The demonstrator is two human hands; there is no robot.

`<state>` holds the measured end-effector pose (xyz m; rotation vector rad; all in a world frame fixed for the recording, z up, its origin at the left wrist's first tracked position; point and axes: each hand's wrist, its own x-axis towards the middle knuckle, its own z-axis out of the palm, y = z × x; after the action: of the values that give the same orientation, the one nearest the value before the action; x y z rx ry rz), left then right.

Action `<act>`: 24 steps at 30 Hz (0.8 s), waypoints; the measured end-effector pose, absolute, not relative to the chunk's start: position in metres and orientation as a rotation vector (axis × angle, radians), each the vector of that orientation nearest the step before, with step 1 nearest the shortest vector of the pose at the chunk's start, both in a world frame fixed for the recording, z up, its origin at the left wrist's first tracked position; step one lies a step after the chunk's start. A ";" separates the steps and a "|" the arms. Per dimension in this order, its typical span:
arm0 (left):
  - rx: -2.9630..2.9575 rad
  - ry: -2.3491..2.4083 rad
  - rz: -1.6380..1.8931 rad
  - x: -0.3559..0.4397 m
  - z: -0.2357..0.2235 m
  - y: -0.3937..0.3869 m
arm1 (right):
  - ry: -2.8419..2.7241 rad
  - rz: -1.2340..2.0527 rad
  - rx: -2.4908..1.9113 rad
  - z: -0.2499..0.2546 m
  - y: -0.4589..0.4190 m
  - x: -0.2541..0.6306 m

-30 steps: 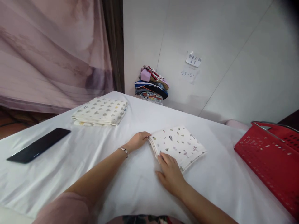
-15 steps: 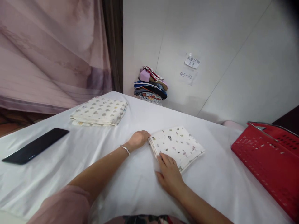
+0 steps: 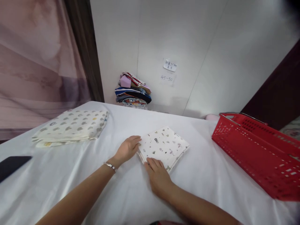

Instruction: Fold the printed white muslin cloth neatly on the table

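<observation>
A folded white cloth with small printed figures (image 3: 164, 145) lies flat on the table, one corner pointing toward me. My left hand (image 3: 127, 149), with a silver bracelet at the wrist, touches the cloth's left corner with its fingers stretched out. On the near left edge rest the extended fingers of my right hand (image 3: 159, 178), laid over the fabric; its thumb is hidden. Farther left sits a larger folded cream cloth with grey mushroom-like prints (image 3: 75, 125), apart from both hands.
A red perforated basket (image 3: 253, 153) with metal handles stands at the right. At the left edge lies a flat black object (image 3: 14, 164). White fabric covers the table (image 3: 117, 193). Behind it are a pile of folded clothes (image 3: 133, 92) and a wall with paper notes (image 3: 170, 65).
The view has turned right, so the basket shows more fully and the black object is partly cut off. My left fingers have loosened from the cloth's corner and spread slightly.
</observation>
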<state>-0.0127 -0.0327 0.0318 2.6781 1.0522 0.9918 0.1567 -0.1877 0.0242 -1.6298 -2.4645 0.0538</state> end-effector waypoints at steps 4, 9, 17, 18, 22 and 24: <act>2.796 0.948 0.869 0.007 0.020 -0.040 | -2.457 0.136 -1.556 0.036 -0.190 0.159; 2.841 0.996 0.703 0.010 0.002 -0.040 | -2.312 0.263 -1.467 0.065 -0.173 0.182; 2.845 1.003 0.701 0.005 -0.006 -0.032 | -2.173 0.323 -1.928 0.042 -0.142 0.242; 2.832 1.007 0.693 0.005 -0.006 -0.032 | -2.177 0.334 -1.918 0.038 -0.143 0.244; 2.721 1.046 0.645 0.007 0.000 -0.034 | -2.164 0.365 -1.824 0.037 -0.138 0.254; 2.595 1.142 0.677 0.007 0.005 -0.036 | -2.070 0.323 -1.862 0.041 -0.129 0.267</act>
<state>0.0074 -0.0359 0.0054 2.5946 1.1423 0.6773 0.2669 -0.1288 0.0413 -1.8618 -2.0704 0.3232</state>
